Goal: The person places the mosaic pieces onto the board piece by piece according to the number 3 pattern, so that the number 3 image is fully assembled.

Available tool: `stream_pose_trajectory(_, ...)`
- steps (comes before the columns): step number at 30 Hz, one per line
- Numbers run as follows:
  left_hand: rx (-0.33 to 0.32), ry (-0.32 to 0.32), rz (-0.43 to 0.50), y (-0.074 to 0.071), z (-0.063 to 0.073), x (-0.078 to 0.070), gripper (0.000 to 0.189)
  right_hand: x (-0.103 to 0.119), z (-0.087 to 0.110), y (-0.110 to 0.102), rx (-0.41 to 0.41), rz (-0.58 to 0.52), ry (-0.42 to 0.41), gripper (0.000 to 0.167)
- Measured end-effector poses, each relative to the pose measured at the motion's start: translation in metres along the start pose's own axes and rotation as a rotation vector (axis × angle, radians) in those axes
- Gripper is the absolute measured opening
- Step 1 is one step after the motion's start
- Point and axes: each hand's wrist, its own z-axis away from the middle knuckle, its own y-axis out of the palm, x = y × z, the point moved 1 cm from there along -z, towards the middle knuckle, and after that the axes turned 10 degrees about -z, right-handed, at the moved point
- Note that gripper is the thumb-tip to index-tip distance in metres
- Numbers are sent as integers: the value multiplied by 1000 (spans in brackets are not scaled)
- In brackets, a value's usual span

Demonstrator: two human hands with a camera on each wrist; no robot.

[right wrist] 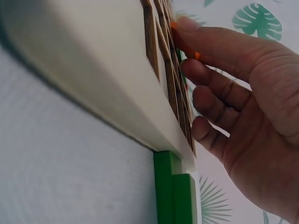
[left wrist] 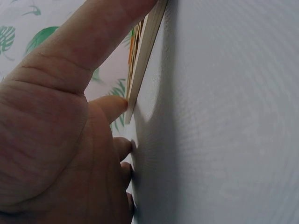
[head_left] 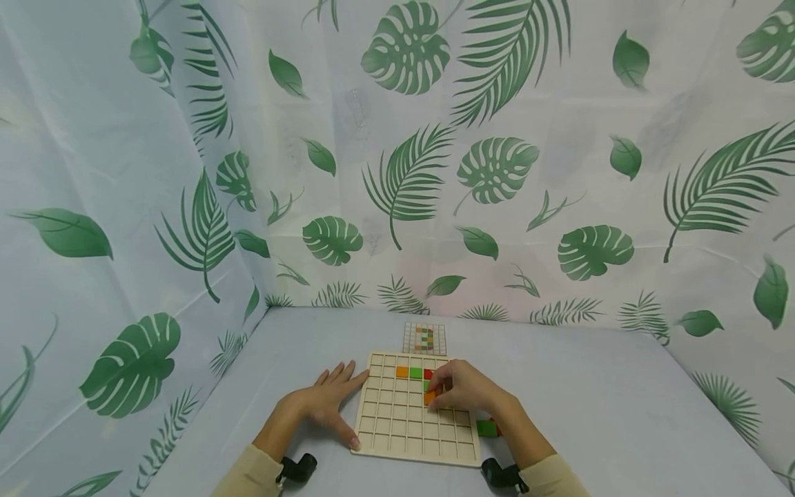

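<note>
A pale wooden grid board (head_left: 391, 428) lies on the table. My left hand (head_left: 323, 404) rests at its left side with fingers spread, the thumb at the near left corner and the index finger touching the edge. Over the board's right half, my right hand (head_left: 468, 388) pinches an orange tile (head_left: 429, 399) between thumb and fingers, at a grid cell. Just beyond that sits a green tile (head_left: 426, 386), partly covered by the fingers. An upper row of cells holds an orange tile (head_left: 402, 372), a green tile (head_left: 416, 373) and a red tile (head_left: 428, 374).
Behind the board lies a card (head_left: 408, 339) printed with a coloured grid pattern. Green tiles (right wrist: 168, 186) lie against the board's right edge, with a bit of red beside them under the right forearm. A leaf-patterned curtain (head_left: 348, 172) stands around the white table (head_left: 621, 414).
</note>
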Motion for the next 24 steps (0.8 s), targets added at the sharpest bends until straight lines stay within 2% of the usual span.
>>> stream_pose_trajectory(8,-8,6,-7,1,0,2,135,7,1,2,-5,52,-11,17)
stream_pose_trajectory(24,-4,-5,-10,2,-1,1,135,9,1,1,26,52,-47,15)
